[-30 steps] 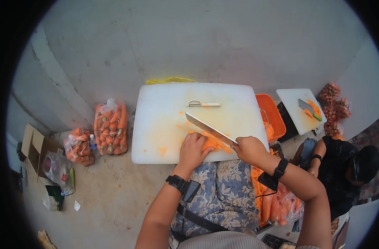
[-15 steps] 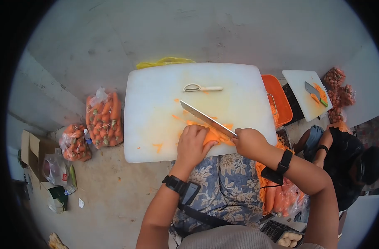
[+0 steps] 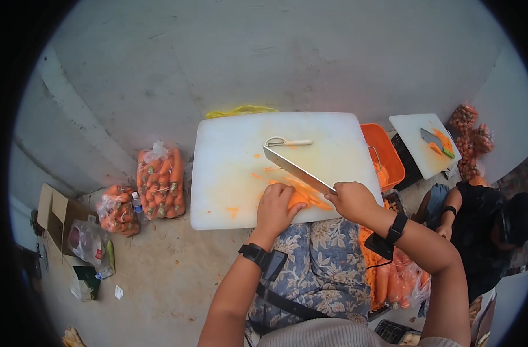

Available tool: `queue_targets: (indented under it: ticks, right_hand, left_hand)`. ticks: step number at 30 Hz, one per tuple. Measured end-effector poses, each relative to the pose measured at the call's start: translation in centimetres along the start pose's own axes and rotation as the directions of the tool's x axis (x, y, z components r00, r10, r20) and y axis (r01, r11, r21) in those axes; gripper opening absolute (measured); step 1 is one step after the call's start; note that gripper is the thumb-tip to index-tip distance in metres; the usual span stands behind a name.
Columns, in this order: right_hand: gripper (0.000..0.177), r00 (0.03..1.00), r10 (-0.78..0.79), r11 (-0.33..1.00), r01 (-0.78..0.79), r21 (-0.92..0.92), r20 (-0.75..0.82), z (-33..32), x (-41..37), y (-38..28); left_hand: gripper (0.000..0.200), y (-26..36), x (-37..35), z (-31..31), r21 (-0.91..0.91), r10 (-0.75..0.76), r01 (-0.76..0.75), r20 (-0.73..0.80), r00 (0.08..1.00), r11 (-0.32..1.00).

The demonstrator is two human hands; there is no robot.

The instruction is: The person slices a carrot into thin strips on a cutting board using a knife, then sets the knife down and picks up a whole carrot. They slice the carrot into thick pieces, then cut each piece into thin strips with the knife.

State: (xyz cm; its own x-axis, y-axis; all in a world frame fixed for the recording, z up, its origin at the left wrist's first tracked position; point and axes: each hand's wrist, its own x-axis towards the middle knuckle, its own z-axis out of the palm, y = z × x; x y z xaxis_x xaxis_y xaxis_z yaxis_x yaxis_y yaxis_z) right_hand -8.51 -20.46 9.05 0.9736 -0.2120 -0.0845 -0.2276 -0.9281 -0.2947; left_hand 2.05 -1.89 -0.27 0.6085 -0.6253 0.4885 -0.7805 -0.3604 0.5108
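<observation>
My left hand (image 3: 277,206) curls over a piece of carrot (image 3: 299,198) near the front edge of a white cutting board (image 3: 229,156), pressing it down. In my right hand (image 3: 355,201) is the handle of a knife (image 3: 298,169) with a long, wide blade. The blade slants up and left across the board, just beyond the carrot and its cut pieces. Thin orange scraps (image 3: 233,211) lie scattered on the board. A peeler (image 3: 290,142) with a white handle rests farther back, close to the knife's tip.
Bags of carrots (image 3: 160,182) stand on the floor at left, near a cardboard box (image 3: 56,214). An orange tub (image 3: 385,156) sits right of the board. Beyond it is a second board (image 3: 417,144) with a knife (image 3: 436,140). A person in black (image 3: 478,231) sits at right.
The camera view has tilted, so the board appears lower in it. The knife's tip shows nearer the peeler. Both hands keep their holds.
</observation>
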Motion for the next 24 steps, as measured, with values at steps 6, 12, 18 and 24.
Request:
queue_targets:
  ticks: [6,12,18,24]
  right_hand:
    - [0.029,0.963,0.131,0.990,-0.114,-0.088,0.234,-0.4,-1.6,0.4]
    - [0.028,0.948,0.165,0.986,-0.166,-0.020,0.271,0.6,0.1,1.2]
    - [0.027,0.981,0.089,0.993,-0.101,0.062,0.170,1.7,1.9,0.0]
    - [0.030,0.999,0.041,0.991,-0.040,0.129,-0.006,3.6,0.8,0.4]
  left_hand:
    - [0.043,0.1,0.0,-0.1,-0.005,-0.016,0.017,0.015,1.000,1.000]
    - [0.043,0.1,0.2,-0.1,-0.008,-0.010,0.010,0.021,1.000,1.000]
    - [0.044,0.0,0.2,0.1,-0.002,-0.029,0.029,0.048,0.998,1.000]
    - [0.044,0.2,0.3,-0.2,0.020,-0.019,0.018,0.023,1.000,1.000]
